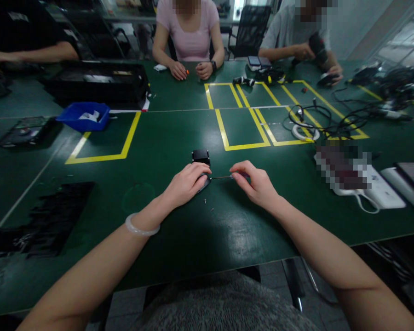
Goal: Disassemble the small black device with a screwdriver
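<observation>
Nearby, small screw-like pieces are seen on the near side of the black block. Just before the block, a dark part is held by the left hand; to the block's near right, a thin rod is pinched by the right hand. Beyond the block, leftward, a blue tray is set.

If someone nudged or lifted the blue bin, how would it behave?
The blue bin looks like thin plastic, so probably light and fairly stiff. Its open top could let the white contents spill if tipped. It may slide on the glossy table.
</observation>
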`<state>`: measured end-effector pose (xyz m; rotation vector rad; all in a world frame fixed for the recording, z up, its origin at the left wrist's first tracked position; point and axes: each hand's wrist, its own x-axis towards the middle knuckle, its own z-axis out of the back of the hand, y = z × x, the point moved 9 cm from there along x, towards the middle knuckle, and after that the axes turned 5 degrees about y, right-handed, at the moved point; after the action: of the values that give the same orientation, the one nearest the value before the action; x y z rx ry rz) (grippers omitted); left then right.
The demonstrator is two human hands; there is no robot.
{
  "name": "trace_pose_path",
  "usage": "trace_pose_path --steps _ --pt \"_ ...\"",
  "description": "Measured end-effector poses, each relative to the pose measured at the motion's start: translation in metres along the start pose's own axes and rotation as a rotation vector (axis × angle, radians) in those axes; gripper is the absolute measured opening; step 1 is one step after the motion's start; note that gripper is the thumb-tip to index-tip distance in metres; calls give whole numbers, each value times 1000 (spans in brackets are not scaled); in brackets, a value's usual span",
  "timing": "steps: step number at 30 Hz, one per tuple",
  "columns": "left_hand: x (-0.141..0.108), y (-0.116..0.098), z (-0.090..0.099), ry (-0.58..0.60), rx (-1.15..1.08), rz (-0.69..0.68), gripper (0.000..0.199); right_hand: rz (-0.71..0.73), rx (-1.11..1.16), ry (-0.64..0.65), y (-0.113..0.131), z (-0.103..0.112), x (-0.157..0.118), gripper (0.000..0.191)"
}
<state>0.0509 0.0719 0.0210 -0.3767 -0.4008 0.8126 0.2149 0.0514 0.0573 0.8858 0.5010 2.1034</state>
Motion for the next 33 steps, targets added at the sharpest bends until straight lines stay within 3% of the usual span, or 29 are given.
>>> trace_pose_path --steps 33 --pt "0 -1 -1 -3 11 -11 25 58 -36 -24 4 3 0 16"
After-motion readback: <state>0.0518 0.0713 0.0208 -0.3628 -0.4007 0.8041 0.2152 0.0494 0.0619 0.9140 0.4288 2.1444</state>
